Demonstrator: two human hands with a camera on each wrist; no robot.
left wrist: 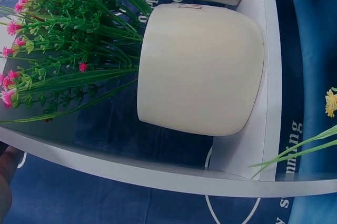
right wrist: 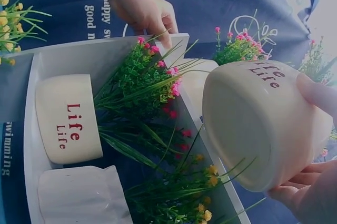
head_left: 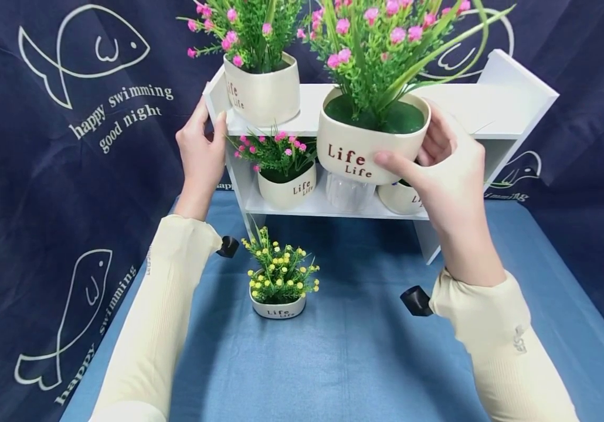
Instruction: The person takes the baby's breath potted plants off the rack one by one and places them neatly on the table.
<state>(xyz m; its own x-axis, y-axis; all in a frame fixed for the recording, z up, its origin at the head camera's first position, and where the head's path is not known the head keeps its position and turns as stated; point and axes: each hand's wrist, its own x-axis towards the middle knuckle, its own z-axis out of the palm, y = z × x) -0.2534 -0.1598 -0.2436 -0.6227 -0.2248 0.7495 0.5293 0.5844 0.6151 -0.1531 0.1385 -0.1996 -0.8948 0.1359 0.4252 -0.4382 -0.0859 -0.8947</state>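
Note:
My right hand (head_left: 455, 170) grips a cream "Life" flowerpot (head_left: 373, 155) of pink flowers, thumb on its front and fingers behind. In the right wrist view this pot (right wrist: 239, 124) is tilted so its underside shows, clear of the white shelf (right wrist: 110, 50). My left hand (head_left: 202, 149) holds the left side panel of the shelf (head_left: 534, 111), thumb at its front edge. Close to that hand, a second pink-flowered pot (head_left: 265, 94) stands on the top board. Below it, a smaller pink-flowered pot (head_left: 287, 186) sits on the lower board.
A pale ribbed cup (head_left: 349, 193) stands mid lower board. Right of it, another cream pot (head_left: 402, 199) is partly hidden behind my right hand. A yellow-flowered pot (head_left: 279, 308) stands on the blue cloth (head_left: 333, 363) before the shelf. A dark fish-print curtain (head_left: 85, 176) hangs behind.

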